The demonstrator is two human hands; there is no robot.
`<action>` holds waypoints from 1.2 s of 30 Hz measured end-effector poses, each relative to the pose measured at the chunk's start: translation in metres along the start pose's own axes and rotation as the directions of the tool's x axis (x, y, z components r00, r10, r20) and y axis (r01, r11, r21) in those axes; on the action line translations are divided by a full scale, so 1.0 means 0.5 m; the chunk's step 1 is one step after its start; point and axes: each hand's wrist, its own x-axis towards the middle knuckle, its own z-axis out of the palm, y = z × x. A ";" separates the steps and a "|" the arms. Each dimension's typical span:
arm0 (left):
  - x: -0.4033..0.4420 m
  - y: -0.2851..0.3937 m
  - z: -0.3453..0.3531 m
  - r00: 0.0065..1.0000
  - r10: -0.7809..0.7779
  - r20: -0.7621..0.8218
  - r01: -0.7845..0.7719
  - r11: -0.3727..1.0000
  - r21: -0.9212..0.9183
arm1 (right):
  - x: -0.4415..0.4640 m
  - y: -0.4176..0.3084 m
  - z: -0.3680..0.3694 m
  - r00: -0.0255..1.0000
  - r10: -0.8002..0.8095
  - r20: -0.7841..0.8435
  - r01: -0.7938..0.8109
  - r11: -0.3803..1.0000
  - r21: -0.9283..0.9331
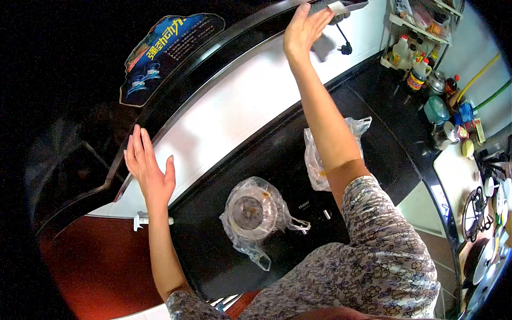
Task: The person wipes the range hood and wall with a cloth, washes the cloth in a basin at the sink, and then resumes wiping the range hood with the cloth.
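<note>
My left hand (148, 170) is open, fingers stretched upward and lying along the lower edge of a dark range hood (224, 56). My right hand (305, 32) is raised at the hood's far right end, fingers extended with the thumb apart. Its fingertips are near a small pale piece (338, 7) at the hood's end; whether they touch it is unclear. Below my arms, a clear plastic bag (250, 210) covers a round form on the black Haier cooktop (298, 256). Another plastic bag (316, 160) lies partly behind my right forearm.
A printed sticker (169, 56) is on the hood. A black plug (345, 48) hangs against the white wall. Bottles (417, 74), a shelf rack (421, 26) and a metal pot (446, 136) are at the right. A white fitting (143, 221) juts out at the cooktop's left.
</note>
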 end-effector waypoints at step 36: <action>0.012 0.034 0.007 0.997 -0.047 -0.057 0.047 0.999 0.003 | -0.040 0.000 -0.011 0.975 -0.035 0.219 0.017 0.996 0.084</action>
